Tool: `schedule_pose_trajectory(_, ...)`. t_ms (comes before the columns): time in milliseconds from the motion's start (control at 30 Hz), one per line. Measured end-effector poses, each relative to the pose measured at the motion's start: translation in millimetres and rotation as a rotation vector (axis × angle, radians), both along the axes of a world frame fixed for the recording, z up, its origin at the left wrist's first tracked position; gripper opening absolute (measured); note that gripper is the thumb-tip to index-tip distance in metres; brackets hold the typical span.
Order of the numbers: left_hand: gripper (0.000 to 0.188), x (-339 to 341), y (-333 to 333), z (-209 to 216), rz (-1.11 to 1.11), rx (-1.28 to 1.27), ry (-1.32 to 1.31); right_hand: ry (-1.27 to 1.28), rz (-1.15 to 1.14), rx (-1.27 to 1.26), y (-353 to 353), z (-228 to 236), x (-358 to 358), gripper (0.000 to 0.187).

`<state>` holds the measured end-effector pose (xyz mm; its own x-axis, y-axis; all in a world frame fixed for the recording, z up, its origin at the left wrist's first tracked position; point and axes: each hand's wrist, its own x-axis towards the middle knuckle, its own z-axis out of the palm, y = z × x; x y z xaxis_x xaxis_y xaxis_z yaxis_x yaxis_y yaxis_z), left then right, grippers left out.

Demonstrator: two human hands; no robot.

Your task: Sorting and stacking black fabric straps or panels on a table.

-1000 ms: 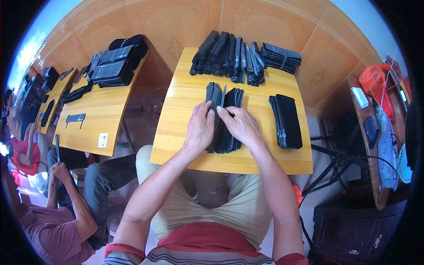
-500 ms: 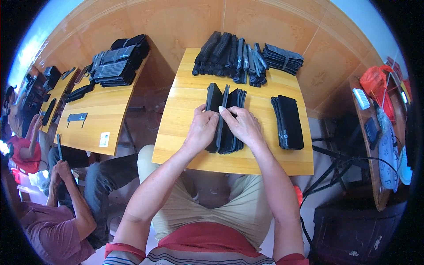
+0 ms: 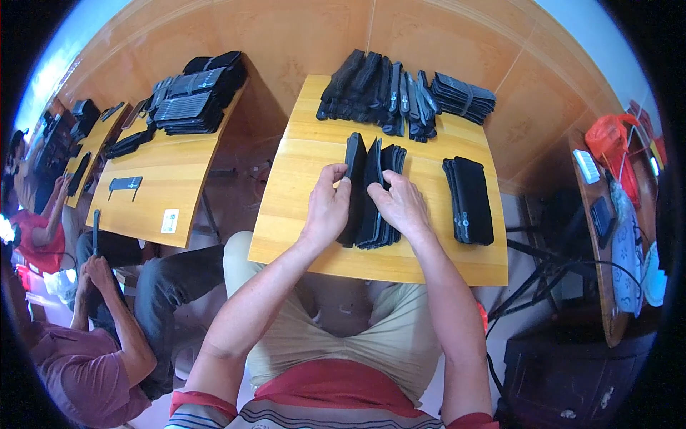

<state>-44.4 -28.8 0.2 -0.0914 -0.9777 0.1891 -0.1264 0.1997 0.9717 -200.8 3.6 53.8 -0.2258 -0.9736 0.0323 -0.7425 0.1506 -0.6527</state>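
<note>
On the yellow wooden table (image 3: 286, 193) in front of me, a stack of flat black fabric pieces (image 3: 379, 225) stands on edge, parted into two groups. My left hand (image 3: 329, 209) is closed around the narrower left group (image 3: 354, 161), its thumb on the inner face. My right hand (image 3: 401, 206) grips the thicker right group, thumb on its near inner side and fingers bent over the top edges. A V-shaped gap separates the groups. To the right lies another black stack (image 3: 471, 200), untouched.
Bundles of black strips (image 3: 364, 86) and a tied black stack (image 3: 463, 96) lie along the table's far edge. At left, a co-worker (image 3: 93, 357) holds a black strip beside a second table (image 3: 153, 214). A wooden shelf (image 3: 611, 286) with a red bag (image 3: 611, 143) stands right.
The thumbs have moved apart: my right hand has shifted slightly right, and the gap between the two groups shows differently. The whole view has shifted slightly.
</note>
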Motion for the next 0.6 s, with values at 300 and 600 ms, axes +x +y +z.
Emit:
schedule_pose_trajectory(300,0.027,14,-16,-3,-0.075,0.082,0.052,-0.008,0.018,0.055,-1,1,-3,0.036)
schedule_pose_trajectory(600,0.015,30,-16,25,-0.223,0.646,0.385,-0.022,0.009,0.020,-1,-5,-6,0.035)
